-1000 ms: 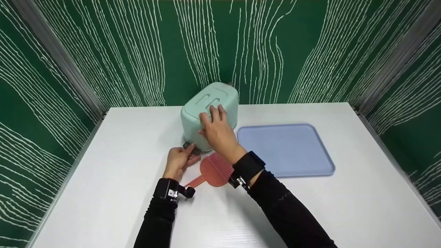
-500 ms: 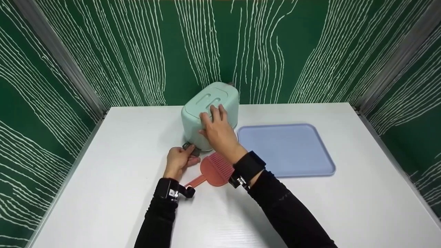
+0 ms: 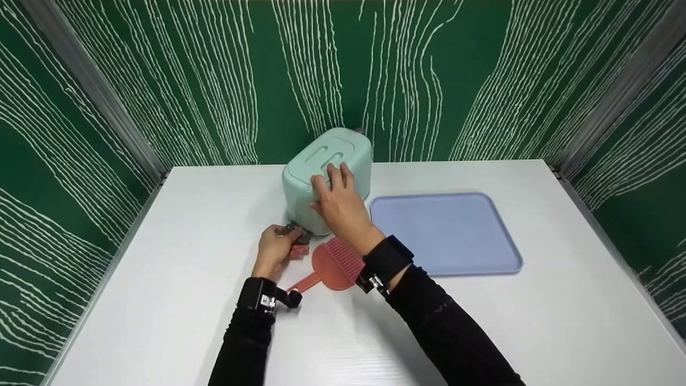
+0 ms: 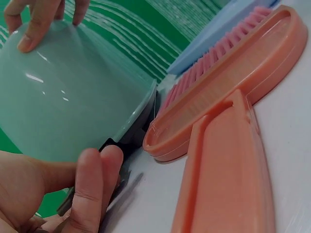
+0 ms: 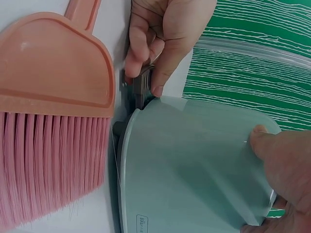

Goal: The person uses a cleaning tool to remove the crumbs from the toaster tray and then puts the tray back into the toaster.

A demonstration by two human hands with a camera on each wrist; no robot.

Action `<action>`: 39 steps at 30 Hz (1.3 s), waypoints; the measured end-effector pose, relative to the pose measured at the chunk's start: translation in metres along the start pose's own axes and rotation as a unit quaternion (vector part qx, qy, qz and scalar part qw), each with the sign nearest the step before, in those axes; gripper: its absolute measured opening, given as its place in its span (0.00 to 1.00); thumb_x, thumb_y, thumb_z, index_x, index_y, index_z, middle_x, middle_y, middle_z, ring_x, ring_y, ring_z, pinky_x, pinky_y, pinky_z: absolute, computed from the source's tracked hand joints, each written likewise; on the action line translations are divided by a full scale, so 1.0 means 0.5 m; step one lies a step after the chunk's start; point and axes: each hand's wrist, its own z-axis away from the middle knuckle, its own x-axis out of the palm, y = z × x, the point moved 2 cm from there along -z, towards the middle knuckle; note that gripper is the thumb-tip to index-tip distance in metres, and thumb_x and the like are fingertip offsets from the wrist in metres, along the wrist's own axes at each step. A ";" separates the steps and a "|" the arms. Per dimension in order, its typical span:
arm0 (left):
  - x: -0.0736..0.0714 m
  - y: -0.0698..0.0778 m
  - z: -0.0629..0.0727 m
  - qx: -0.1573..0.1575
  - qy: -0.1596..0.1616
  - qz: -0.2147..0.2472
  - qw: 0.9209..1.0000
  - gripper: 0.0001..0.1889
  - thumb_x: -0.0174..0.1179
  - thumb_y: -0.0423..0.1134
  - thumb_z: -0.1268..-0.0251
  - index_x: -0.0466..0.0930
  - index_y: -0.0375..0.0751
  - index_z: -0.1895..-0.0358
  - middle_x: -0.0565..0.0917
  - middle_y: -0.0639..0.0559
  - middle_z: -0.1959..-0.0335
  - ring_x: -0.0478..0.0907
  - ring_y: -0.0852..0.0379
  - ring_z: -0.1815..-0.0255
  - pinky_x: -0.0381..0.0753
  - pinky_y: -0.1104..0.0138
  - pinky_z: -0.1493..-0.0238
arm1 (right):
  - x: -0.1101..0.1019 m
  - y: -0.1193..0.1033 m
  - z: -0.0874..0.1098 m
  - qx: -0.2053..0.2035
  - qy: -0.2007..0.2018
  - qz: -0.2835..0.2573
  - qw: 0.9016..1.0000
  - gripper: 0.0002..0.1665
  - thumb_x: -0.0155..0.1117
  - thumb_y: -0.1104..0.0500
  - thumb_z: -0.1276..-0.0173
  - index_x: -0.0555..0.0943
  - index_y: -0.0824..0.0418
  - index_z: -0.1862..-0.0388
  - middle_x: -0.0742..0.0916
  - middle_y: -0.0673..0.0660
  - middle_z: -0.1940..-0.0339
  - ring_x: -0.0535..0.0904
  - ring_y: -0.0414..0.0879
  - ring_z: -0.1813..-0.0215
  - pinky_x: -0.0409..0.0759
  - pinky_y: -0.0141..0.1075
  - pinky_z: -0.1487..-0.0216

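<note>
My left hand (image 3: 274,249) pinched the dark tab (image 5: 142,86) at the mint box's (image 5: 189,165) 7 o'clock end. My right hand (image 3: 344,210), fingers spread, unclenched, rested over its top edge. Orange brush (image 3: 328,268) lay at box's 6 o'clock, blue tray (image 3: 445,233) at 4.

Label (image 5: 142,224) on green box (image 5: 194,160); illegible

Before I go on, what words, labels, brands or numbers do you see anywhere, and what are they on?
No text can be read with certainty.
Mint-green appliance: a small framed label with dark marks, too small and blurred to read.
Left wrist mount: a pale patch, any marking too small to read.
Orange brush and blue tray: no lettering visible.
</note>
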 end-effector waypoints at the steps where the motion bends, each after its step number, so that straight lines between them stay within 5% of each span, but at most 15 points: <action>1: -0.001 0.000 -0.001 0.002 0.001 -0.007 1.000 0.14 0.64 0.32 0.23 0.66 0.34 0.51 0.89 0.38 0.71 0.86 0.58 0.83 0.84 0.69 0.81 | -0.001 0.000 0.000 0.001 -0.001 -0.003 1.000 0.29 0.71 0.50 0.24 0.73 0.64 0.36 0.77 0.77 0.31 0.72 0.73 0.24 0.67 0.61 0.17; 9: -0.008 0.002 -0.004 0.017 0.010 -0.039 0.999 0.13 0.66 0.29 0.26 0.73 0.29 0.47 0.87 0.44 0.77 0.79 0.62 0.87 0.74 0.73 0.86 | -0.003 -0.001 0.001 0.001 -0.005 -0.004 1.000 0.29 0.70 0.49 0.23 0.73 0.64 0.34 0.77 0.77 0.31 0.71 0.73 0.24 0.65 0.61 0.16; 23: -0.018 0.003 -0.004 0.040 0.034 -0.106 0.993 0.12 0.69 0.34 0.28 0.75 0.32 0.56 0.80 0.53 0.84 0.75 0.66 0.91 0.73 0.75 0.89 | 0.005 0.000 0.003 -0.007 -0.001 0.025 1.000 0.29 0.70 0.49 0.23 0.73 0.64 0.35 0.78 0.76 0.31 0.72 0.69 0.23 0.66 0.60 0.16; 29: -0.025 0.006 -0.005 0.031 0.028 -0.127 0.991 0.12 0.71 0.36 0.29 0.78 0.32 0.56 0.80 0.54 0.85 0.73 0.67 0.91 0.71 0.75 0.89 | 0.004 -0.002 0.003 0.004 -0.007 0.008 1.000 0.29 0.70 0.49 0.23 0.74 0.64 0.34 0.77 0.76 0.30 0.71 0.71 0.23 0.65 0.60 0.16; 39: -0.035 0.008 -0.002 -0.020 0.000 -0.095 0.995 0.11 0.68 0.35 0.27 0.76 0.33 0.56 0.83 0.50 0.81 0.74 0.64 0.89 0.70 0.73 0.88 | 0.003 -0.001 0.001 0.018 -0.019 -0.006 1.000 0.29 0.69 0.49 0.22 0.73 0.64 0.33 0.75 0.77 0.28 0.69 0.74 0.22 0.67 0.60 0.17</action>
